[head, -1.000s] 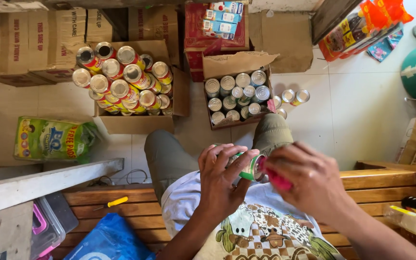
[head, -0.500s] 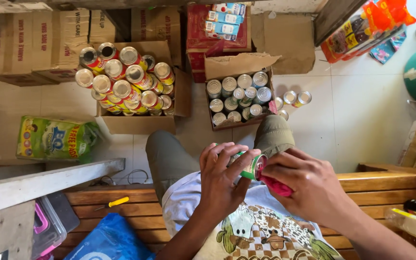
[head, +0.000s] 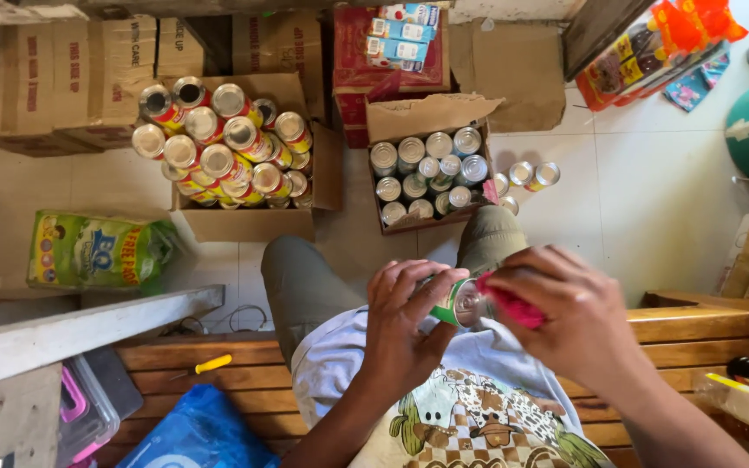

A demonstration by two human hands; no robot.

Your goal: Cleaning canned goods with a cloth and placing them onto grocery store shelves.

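two hands meet over the lap: the left hand [head: 409, 325] grips a can [head: 459, 302], the right hand [head: 569, 316] pinches a pink cloth [head: 511, 303] against its top. two boxes [head: 249, 221] of cans stand on the floor ahead.

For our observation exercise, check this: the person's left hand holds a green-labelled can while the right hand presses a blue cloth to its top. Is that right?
Not quite. The head view shows the cloth is pink, not blue. The rest holds: the left hand holds the green-labelled can and the right hand presses the cloth to its top.
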